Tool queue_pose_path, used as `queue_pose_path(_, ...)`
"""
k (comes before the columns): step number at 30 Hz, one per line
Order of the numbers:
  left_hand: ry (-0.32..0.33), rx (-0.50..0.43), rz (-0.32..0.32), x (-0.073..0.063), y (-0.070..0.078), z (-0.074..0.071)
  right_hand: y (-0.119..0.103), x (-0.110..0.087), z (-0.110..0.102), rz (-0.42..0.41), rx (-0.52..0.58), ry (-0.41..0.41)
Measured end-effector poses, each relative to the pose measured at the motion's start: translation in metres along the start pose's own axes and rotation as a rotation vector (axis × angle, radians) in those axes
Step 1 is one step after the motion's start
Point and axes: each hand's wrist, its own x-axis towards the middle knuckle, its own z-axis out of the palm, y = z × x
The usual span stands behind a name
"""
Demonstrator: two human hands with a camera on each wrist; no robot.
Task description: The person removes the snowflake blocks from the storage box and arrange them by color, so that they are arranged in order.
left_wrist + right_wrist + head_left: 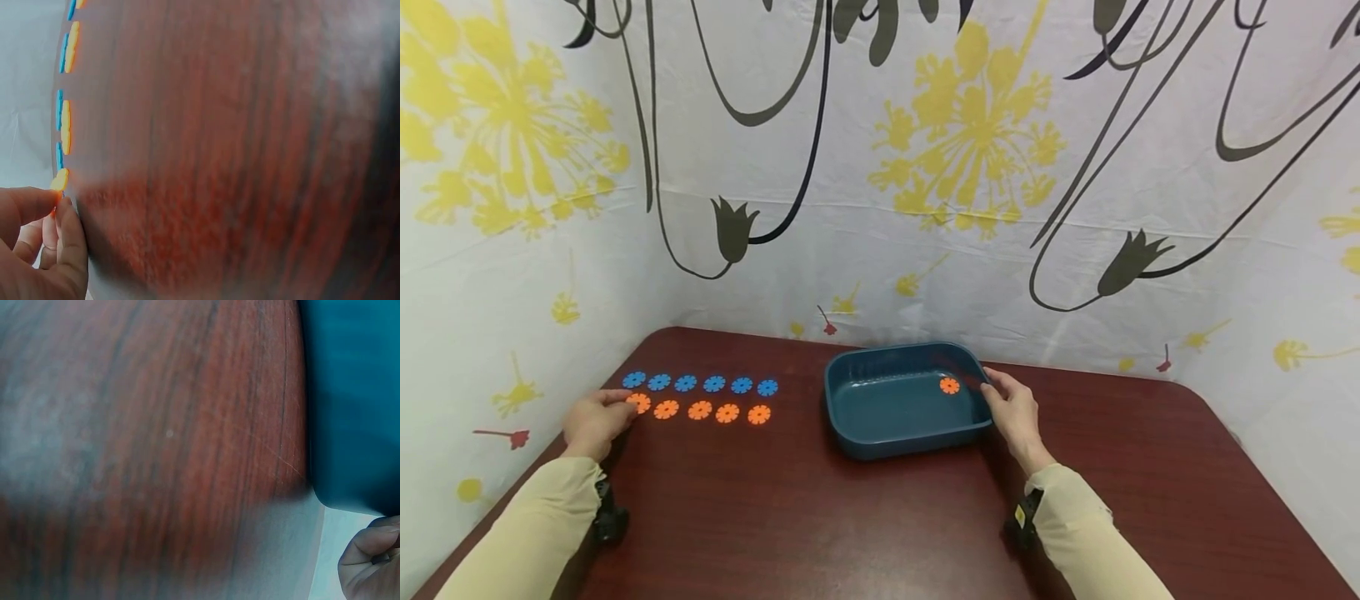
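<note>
My left hand (593,423) pinches an orange notched plastic disc (639,403) between thumb and fingertips, at the left end of a row of orange discs. In the left wrist view that disc (60,179) is tilted up from the dark red table. Just behind runs a row of blue notched discs (685,383). At the right end of a dark teal rectangular tray (880,446), my right hand (1018,412) grips the rim. One orange disc (950,386) lies inside the tray, toward its right side. Only part of the right hand (372,559) shows in the right wrist view, below the tray's corner.
The dark red wooden table (790,525) has rounded far corners. Behind it and at both sides hangs a white cloth (820,208) with yellow and grey plant prints. Several more orange discs (727,413) lie between the left hand and the tray.
</note>
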Motion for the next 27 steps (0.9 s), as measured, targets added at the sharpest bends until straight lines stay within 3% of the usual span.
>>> queue_pose_path(2,0.026,0.083,0.006,-0.0004,0.0018,0.0,0.0001,-0.0003,-0.0002,0.001,0.003,-0.001)
queue_pose_path(6,0.032,0.126,-0.009,-0.0005,0.0041,-0.0009,0.0003,-0.0011,-0.0005,0.006,0.012,-0.009)
queue_pose_path(27,0.04,0.151,-0.032,-0.0018,0.0048,-0.0015,-0.0018,-0.0036,-0.0012,0.007,0.01,0.001)
